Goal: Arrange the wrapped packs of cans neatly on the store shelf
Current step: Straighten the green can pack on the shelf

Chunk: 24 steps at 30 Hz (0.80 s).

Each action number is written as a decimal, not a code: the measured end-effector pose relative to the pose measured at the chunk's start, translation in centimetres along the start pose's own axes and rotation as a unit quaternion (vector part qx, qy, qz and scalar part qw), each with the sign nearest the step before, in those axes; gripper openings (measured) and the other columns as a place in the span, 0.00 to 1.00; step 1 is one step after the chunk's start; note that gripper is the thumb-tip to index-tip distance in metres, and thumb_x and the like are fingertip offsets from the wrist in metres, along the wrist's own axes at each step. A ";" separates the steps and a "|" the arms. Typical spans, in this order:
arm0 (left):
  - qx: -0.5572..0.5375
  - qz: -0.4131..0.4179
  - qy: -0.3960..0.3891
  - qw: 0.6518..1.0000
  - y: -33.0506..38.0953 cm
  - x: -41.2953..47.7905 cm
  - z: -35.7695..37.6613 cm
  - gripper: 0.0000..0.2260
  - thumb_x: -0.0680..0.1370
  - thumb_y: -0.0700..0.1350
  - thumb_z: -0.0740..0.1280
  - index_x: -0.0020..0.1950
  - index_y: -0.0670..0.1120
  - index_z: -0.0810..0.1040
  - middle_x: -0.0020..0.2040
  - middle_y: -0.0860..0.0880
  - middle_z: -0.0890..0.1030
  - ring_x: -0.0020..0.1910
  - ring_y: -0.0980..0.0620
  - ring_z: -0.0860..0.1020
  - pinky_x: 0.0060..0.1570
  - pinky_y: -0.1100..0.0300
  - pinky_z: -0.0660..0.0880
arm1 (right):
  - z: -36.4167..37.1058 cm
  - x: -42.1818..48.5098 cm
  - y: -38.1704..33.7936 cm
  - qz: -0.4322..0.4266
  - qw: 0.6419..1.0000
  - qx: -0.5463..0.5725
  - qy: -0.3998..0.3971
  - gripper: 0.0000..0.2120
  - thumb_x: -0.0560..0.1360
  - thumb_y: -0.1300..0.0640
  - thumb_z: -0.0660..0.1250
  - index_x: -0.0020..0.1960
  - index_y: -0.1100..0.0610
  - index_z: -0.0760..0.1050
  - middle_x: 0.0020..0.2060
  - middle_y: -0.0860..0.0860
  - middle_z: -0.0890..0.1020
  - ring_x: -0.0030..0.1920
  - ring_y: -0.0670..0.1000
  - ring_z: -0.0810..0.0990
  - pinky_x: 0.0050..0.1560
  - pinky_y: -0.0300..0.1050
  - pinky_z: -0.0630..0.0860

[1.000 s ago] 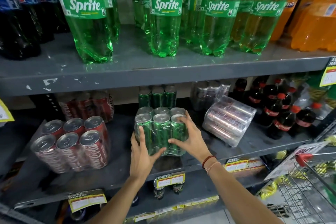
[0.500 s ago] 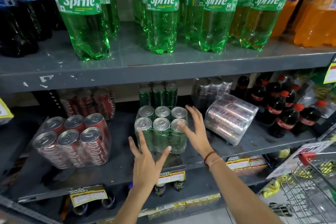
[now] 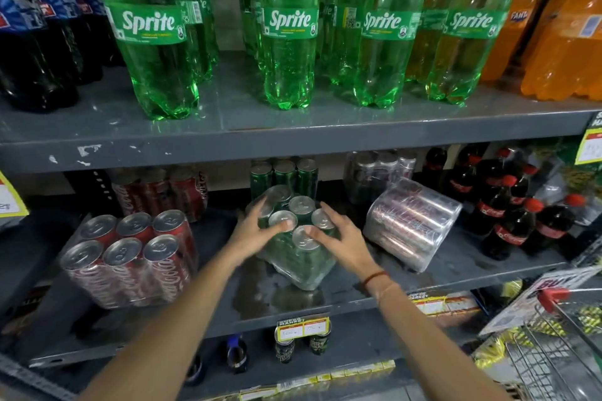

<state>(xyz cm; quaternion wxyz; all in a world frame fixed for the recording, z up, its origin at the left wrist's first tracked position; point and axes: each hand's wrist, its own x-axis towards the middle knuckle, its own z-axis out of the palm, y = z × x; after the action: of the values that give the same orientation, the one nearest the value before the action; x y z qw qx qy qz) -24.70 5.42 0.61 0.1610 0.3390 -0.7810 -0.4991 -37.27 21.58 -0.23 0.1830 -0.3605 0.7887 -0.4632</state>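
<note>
A shrink-wrapped pack of green cans (image 3: pixel 298 259) stands skewed, one corner toward me, on the grey middle shelf (image 3: pixel 325 301). My left hand (image 3: pixel 252 233) grips its top left and my right hand (image 3: pixel 338 238) grips its top right. Behind it stands another green can pack (image 3: pixel 283 174). A red cola can pack (image 3: pixel 130 257) sits tilted at the left, with a second red pack (image 3: pixel 159 190) behind. A silver can pack (image 3: pixel 410 225) lies on its side at the right, in front of an upright silver pack (image 3: pixel 378 172).
Small cola bottles (image 3: pixel 508 208) crowd the shelf's right end. Large Sprite bottles (image 3: pixel 290 29) and orange soda bottles (image 3: pixel 563 32) fill the upper shelf. A wire shopping cart (image 3: pixel 560 352) stands at the lower right. Price tags hang on the shelf edges.
Both hands had lifted off the green pack; now they hold its top again and the pack is turned diagonal. The view has moved closer.
</note>
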 end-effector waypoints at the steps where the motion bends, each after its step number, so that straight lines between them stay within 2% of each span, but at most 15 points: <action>1: -0.010 0.006 -0.043 0.999 0.4 1.1 -1.0 0.37 0.69 0.55 0.74 0.74 0.56 0.60 0.74 0.49 0.65 0.68 0.48 0.68 0.62 0.50 0.72 | 1.0 -1.4 -0.4 0.022 0.999 0.000 0.041 0.39 0.65 0.29 0.65 0.73 0.41 0.61 0.67 0.55 0.70 0.69 0.56 0.68 0.70 0.54 0.65; 4: 0.027 0.010 -0.145 0.989 2.0 3.7 -2.5 0.29 0.72 0.49 0.71 0.71 0.56 0.66 0.71 0.52 0.67 0.64 0.49 0.72 0.47 0.57 0.78 | 4.9 -5.4 -2.3 0.055 0.992 0.046 0.105 0.41 0.61 0.23 0.57 0.72 0.37 0.60 0.66 0.54 0.65 0.69 0.57 0.62 0.69 0.53 0.63; 6: 0.075 0.039 -0.146 0.986 2.5 4.6 -2.1 0.23 0.76 0.47 0.68 0.70 0.53 0.68 0.70 0.49 0.70 0.63 0.49 0.73 0.49 0.59 0.76 | 7.2 -7.3 -3.3 0.039 0.992 0.064 0.099 0.40 0.62 0.22 0.55 0.72 0.35 0.58 0.66 0.51 0.62 0.69 0.54 0.59 0.70 0.52 0.61; 9: 0.086 0.082 -0.093 0.988 1.9 4.5 -1.0 0.17 0.79 0.44 0.62 0.69 0.47 0.71 0.65 0.42 0.76 0.61 0.47 0.75 0.54 0.59 0.72 | 8.8 -8.7 -4.0 0.006 0.997 0.053 0.053 0.37 0.64 0.22 0.54 0.71 0.31 0.55 0.70 0.50 0.58 0.73 0.54 0.59 0.71 0.50 0.61; 11: 0.009 0.072 -0.055 0.996 1.0 3.5 -0.7 0.16 0.79 0.43 0.61 0.67 0.44 0.73 0.64 0.41 0.77 0.62 0.47 0.75 0.57 0.61 0.71 | 8.1 -8.8 -3.8 0.001 0.999 0.013 0.031 0.35 0.64 0.22 0.52 0.70 0.27 0.53 0.71 0.51 0.60 0.70 0.55 0.66 0.67 0.53 0.67; 14: -0.062 0.057 0.091 0.992 -0.6 1.6 -0.6 0.15 0.79 0.45 0.63 0.64 0.42 0.75 0.63 0.42 0.78 0.64 0.47 0.74 0.62 0.59 0.69 | 5.0 -7.5 -3.2 -0.003 0.996 0.017 0.087 0.35 0.66 0.23 0.52 0.70 0.31 0.56 0.69 0.52 0.65 0.63 0.52 0.73 0.61 0.47 0.69; 16: -0.124 0.041 0.163 0.978 -1.4 -0.6 0.2 0.21 0.77 0.51 0.65 0.68 0.47 0.71 0.68 0.45 0.74 0.65 0.49 0.72 0.62 0.58 0.68 | 2.2 -5.3 -2.4 -0.020 0.991 0.023 0.129 0.35 0.68 0.27 0.57 0.72 0.36 0.59 0.69 0.53 0.64 0.66 0.53 0.70 0.63 0.47 0.66; 17: -0.157 0.034 0.170 0.972 -1.6 -1.9 0.9 0.27 0.74 0.56 0.67 0.71 0.50 0.67 0.71 0.46 0.70 0.67 0.49 0.70 0.64 0.57 0.66 | 0.8 -3.8 -2.1 -0.022 0.991 0.013 0.129 0.36 0.68 0.29 0.61 0.72 0.39 0.59 0.70 0.54 0.63 0.69 0.55 0.67 0.66 0.49 0.65; 18: -0.171 0.035 0.164 0.971 -1.6 -3.1 1.7 0.35 0.70 0.61 0.69 0.74 0.52 0.61 0.74 0.47 0.64 0.70 0.49 0.66 0.67 0.55 0.64 | -0.5 -2.2 -1.7 -0.019 0.993 -0.003 0.113 0.37 0.68 0.31 0.64 0.73 0.41 0.59 0.71 0.54 0.62 0.70 0.56 0.65 0.68 0.51 0.64; 20: -0.129 0.036 0.134 0.982 -1.4 -4.6 3.6 0.52 0.60 0.68 0.72 0.76 0.55 0.51 0.78 0.47 0.51 0.75 0.49 0.54 0.71 0.51 0.56 | -2.1 0.9 -1.3 -0.007 0.999 -0.022 0.045 0.38 0.68 0.35 0.69 0.74 0.43 0.59 0.71 0.56 0.61 0.72 0.57 0.62 0.71 0.54 0.62; 22: -0.038 0.034 0.108 0.993 -1.0 -4.8 4.9 0.59 0.56 0.65 0.76 0.76 0.56 0.42 0.78 0.45 0.43 0.76 0.48 0.44 0.71 0.47 0.54 | -2.6 3.2 -0.8 0.007 0.999 -0.029 -0.041 0.38 0.68 0.38 0.71 0.73 0.43 0.60 0.72 0.57 0.63 0.73 0.57 0.61 0.72 0.54 0.60; 24: 0.025 0.036 0.108 0.993 -0.8 -4.2 4.9 0.59 0.57 0.59 0.79 0.76 0.54 0.43 0.78 0.41 0.47 0.76 0.42 0.48 0.69 0.41 0.58 | -2.3 4.3 -0.2 0.018 0.995 -0.042 -0.094 0.36 0.67 0.39 0.71 0.72 0.44 0.64 0.71 0.56 0.65 0.72 0.57 0.63 0.72 0.50 0.60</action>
<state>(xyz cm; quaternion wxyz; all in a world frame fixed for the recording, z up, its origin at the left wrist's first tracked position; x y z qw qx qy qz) -24.31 11.38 -1.98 0.2534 0.3668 -0.7830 -0.4337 -41.51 19.70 1.32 0.2490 -0.3958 0.7932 -0.3901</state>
